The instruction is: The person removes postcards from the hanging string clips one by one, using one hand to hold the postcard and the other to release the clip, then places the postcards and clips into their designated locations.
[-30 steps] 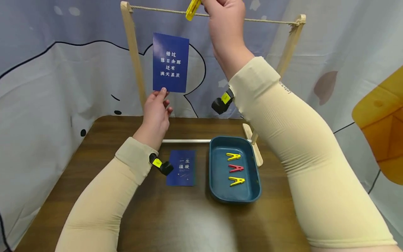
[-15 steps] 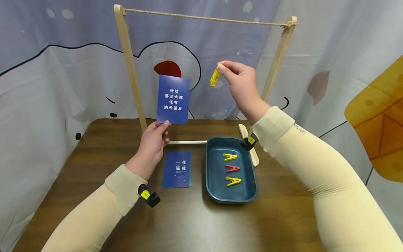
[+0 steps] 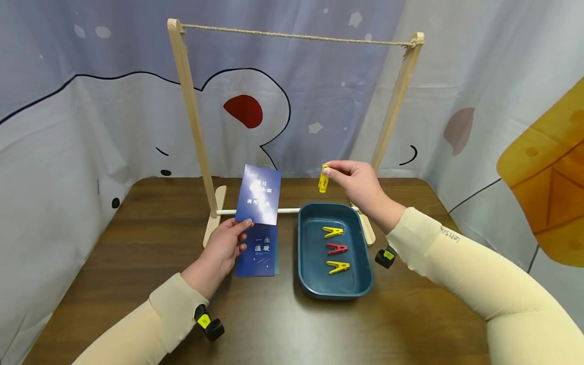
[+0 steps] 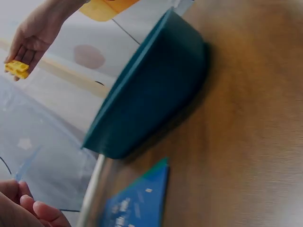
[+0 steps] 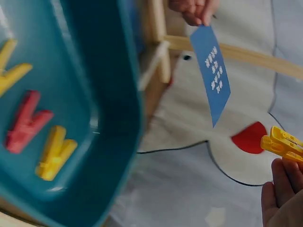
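Observation:
My left hand [image 3: 224, 247] pinches the lower left corner of a blue card [image 3: 260, 195] with white characters, its face catching glare. Below it on the table lies a second blue card [image 3: 256, 258], partly covered from view, with a teal edge showing at its right side. Between thumb and fingers my right hand [image 3: 358, 185] pinches a yellow clothespin [image 3: 323, 180], held above the far end of a dark teal tray [image 3: 302, 253]. Inside that tray are two yellow clothespins and a red clothespin [image 3: 337, 248]. In the right wrist view the held clothespin [image 5: 283, 143] appears at the fingertips.
Behind the tray stands a wooden frame [image 3: 193, 111] with a rope [image 3: 292, 35] strung across its top. A white rod [image 3: 288, 210] joins its feet low down. Patterned curtains [image 3: 114, 137] hang behind the brown wooden table [image 3: 137, 243].
Both hands have come down from near the rope. The left brings the blue card low over the table; the right lowers the yellow clothespin to just above the tray's far end.

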`<state>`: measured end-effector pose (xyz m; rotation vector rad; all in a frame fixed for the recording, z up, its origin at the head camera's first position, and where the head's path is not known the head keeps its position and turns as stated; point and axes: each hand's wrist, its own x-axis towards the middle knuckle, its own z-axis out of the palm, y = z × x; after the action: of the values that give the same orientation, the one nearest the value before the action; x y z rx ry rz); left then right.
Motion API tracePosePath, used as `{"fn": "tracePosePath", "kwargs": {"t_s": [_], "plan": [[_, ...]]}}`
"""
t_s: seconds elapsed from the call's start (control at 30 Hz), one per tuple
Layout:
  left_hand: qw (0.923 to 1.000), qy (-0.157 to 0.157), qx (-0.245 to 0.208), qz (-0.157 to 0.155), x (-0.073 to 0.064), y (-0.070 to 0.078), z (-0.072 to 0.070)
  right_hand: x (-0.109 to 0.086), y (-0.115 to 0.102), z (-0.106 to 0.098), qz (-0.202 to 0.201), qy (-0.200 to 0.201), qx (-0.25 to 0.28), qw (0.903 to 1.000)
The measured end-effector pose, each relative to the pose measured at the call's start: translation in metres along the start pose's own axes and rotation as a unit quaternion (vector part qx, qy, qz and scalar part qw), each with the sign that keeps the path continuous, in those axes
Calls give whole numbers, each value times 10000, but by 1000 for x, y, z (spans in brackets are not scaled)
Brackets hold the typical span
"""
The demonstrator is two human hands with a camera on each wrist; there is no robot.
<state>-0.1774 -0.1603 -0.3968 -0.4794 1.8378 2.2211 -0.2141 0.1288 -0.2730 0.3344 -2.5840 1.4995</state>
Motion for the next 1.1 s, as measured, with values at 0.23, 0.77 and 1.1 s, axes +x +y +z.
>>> {"fn": "tracePosePath", "kwargs": {"t_s": [0.23,0.77,1.1], "plan": [[9992,-137,181,-315,-8,-26,-13,-32,34,9,9,-605,-1072,9924],[9940,-361,-46,-1028,-33,-52,-22,-92,81,35,-396,-1669,-1646,9713],[9868,-727,-69,-1442,-52,-67,-24,-102,88,35,-310,-2064,-1844,9604]]}}
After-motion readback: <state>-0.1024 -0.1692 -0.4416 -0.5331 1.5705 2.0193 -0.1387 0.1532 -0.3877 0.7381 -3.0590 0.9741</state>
